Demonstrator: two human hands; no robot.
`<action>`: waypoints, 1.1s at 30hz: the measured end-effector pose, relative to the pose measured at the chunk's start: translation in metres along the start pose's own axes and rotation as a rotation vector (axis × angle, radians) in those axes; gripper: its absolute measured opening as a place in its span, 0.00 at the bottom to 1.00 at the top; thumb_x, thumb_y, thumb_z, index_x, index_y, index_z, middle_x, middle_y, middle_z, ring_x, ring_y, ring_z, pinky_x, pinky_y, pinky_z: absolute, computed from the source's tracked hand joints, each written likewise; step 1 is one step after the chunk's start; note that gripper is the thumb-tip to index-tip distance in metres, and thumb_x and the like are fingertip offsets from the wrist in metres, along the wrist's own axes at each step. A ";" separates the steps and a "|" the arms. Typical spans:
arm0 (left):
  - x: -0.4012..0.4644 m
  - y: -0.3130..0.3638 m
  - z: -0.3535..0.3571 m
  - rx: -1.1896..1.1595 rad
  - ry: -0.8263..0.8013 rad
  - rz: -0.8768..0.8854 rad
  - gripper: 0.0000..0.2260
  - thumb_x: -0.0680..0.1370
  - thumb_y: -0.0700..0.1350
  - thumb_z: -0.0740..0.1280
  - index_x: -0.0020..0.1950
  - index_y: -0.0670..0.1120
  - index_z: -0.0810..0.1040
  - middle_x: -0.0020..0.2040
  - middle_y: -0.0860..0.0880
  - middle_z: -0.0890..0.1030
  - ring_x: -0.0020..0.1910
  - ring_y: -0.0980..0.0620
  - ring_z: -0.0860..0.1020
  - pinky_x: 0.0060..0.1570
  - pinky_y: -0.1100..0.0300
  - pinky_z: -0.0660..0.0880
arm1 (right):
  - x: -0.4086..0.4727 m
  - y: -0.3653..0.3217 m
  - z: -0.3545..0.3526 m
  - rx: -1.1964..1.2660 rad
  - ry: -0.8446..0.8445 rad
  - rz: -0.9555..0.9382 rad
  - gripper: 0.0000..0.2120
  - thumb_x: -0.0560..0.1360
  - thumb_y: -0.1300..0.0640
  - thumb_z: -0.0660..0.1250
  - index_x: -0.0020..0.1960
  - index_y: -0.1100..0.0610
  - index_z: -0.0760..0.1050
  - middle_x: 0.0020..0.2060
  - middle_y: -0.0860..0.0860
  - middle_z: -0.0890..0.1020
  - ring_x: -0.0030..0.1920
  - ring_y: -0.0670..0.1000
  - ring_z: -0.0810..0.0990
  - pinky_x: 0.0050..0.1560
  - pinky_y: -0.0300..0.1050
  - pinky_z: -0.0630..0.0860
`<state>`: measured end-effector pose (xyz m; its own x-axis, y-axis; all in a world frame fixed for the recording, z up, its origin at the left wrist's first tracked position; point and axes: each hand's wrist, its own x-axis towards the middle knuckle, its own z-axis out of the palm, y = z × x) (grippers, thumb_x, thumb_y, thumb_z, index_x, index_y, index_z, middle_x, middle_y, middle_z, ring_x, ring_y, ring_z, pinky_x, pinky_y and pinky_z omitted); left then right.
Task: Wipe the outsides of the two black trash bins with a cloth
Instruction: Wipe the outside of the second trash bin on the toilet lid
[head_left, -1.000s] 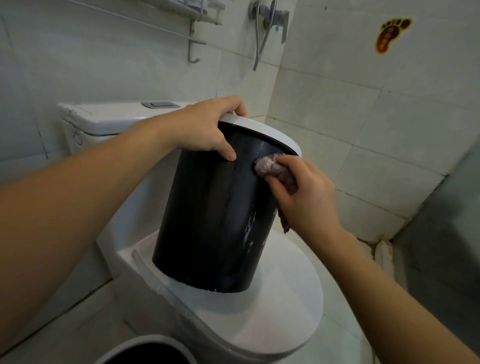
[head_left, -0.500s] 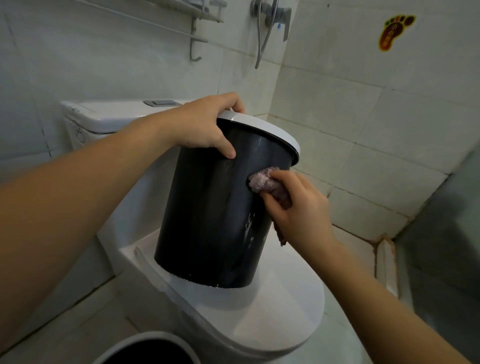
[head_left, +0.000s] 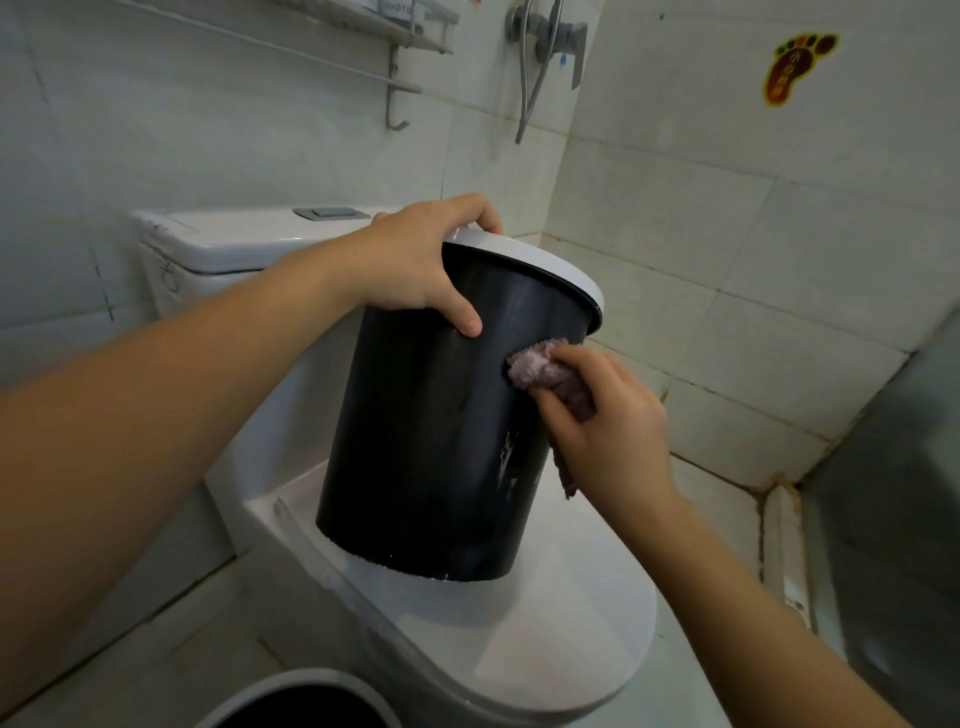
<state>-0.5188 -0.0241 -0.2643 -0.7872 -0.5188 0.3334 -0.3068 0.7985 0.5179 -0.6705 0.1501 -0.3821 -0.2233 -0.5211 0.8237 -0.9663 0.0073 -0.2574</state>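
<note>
We see a white toilet with its lid (head_left: 545, 629) closed and a cistern (head_left: 223, 244) behind it, a grey flush button (head_left: 328, 212) set in the cistern's top. Pale wall tiles (head_left: 675, 218) cover both walls. High on the left wall hangs a metal shelf (head_left: 384, 23) with a rail (head_left: 291, 52) below it and a hook (head_left: 396, 122) hanging down. In the corner sits a shower valve (head_left: 550, 31) with a hose looped under it. A yellow and brown footprint sticker (head_left: 795, 65) is stuck on the right wall.
</note>
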 end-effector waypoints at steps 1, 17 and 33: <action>0.000 0.000 0.000 0.004 -0.001 0.011 0.33 0.58 0.50 0.84 0.53 0.65 0.69 0.54 0.52 0.78 0.55 0.45 0.77 0.56 0.46 0.76 | 0.003 0.000 0.000 0.004 0.004 0.012 0.14 0.75 0.53 0.73 0.59 0.53 0.79 0.49 0.49 0.83 0.45 0.52 0.82 0.44 0.53 0.80; 0.004 0.025 0.009 0.313 -0.077 0.132 0.43 0.64 0.49 0.81 0.72 0.67 0.62 0.64 0.55 0.71 0.65 0.49 0.66 0.68 0.46 0.63 | -0.036 0.004 0.003 0.045 -0.008 -0.085 0.13 0.74 0.53 0.73 0.57 0.56 0.81 0.46 0.51 0.82 0.42 0.50 0.80 0.43 0.41 0.77; 0.011 0.009 0.004 0.007 -0.074 0.036 0.39 0.61 0.42 0.83 0.62 0.68 0.70 0.61 0.54 0.75 0.59 0.49 0.75 0.59 0.47 0.76 | -0.034 0.005 -0.002 0.082 0.013 0.016 0.15 0.75 0.51 0.72 0.59 0.56 0.81 0.48 0.50 0.84 0.46 0.49 0.82 0.50 0.32 0.75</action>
<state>-0.5320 -0.0216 -0.2589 -0.8352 -0.4661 0.2920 -0.2814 0.8182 0.5014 -0.6677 0.1694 -0.4107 -0.2407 -0.5105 0.8255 -0.9489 -0.0550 -0.3108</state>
